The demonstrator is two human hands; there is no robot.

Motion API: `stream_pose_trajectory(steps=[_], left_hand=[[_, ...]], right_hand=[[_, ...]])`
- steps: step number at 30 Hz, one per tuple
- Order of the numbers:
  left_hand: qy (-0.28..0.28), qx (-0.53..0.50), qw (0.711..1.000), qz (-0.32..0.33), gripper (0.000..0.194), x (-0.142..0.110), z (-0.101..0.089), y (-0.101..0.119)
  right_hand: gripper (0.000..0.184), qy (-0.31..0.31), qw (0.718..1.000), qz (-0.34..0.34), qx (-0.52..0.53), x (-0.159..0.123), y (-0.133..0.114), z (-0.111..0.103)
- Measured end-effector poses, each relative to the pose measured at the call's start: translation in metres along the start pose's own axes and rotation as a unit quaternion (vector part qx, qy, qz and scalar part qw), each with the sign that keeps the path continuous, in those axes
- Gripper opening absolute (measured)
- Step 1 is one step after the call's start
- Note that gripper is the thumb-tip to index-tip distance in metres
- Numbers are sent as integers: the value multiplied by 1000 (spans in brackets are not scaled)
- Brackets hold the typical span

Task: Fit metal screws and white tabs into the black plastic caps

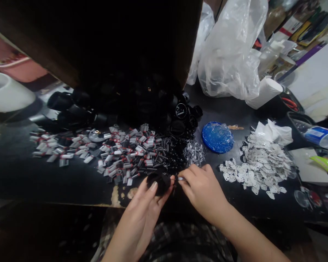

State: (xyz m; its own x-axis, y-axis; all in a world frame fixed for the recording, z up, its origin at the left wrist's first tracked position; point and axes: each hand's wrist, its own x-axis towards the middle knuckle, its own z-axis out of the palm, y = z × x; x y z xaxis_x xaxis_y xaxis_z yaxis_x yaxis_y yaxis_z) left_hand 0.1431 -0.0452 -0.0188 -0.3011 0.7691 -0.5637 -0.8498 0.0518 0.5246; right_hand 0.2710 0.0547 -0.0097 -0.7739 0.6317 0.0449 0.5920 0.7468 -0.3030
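My left hand [143, 209] is wrapped around a black round cup-like part [157, 183] near the table's front edge. Just to its right, my right hand [203, 191] pinches a small light-tipped piece [180, 178] by the black part's side. Whether the two touch I cannot tell. Beyond the left hand spreads a pile of grey sleeves with red ends [131, 153]. Small dark springs [164, 151] lie right of that pile, and a heap of small silvery pieces [194, 153] sits just beyond the right hand.
A blue round lid [215, 140] bearing a clear smeary substance lies beyond the right hand, left of a heap of flat white plates [265, 163]. More black round parts [177, 111] crowd the dark box at the back. Plastic bags [229, 54] stand at back right.
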Motion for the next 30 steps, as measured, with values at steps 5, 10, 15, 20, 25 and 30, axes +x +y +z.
stream_pose_trajectory(steps=[5,10,15,20,25,30], left_hand=[[4,10,1000,24,14,2,-1,2],[1,26,999,26,13,-1,-2,-2],[23,18,999,46,11,-5,1,-2],[44,23,998,40,12,-6,3,-1],[31,59,997,39,18,-8,3,-3],[12,77,997,27,23,-7,5,-7]], right_hand=[[5,24,1000,5,17,-4,2,3],[6,63,995,9,75,-7,4,-1],[10,55,989,67,116,-15,9,-9],[10,13,994,58,93,-16,5,-10],[4,6,999,25,21,-6,-4,-4],[4,61,986,38,151,-12,-5,-11]])
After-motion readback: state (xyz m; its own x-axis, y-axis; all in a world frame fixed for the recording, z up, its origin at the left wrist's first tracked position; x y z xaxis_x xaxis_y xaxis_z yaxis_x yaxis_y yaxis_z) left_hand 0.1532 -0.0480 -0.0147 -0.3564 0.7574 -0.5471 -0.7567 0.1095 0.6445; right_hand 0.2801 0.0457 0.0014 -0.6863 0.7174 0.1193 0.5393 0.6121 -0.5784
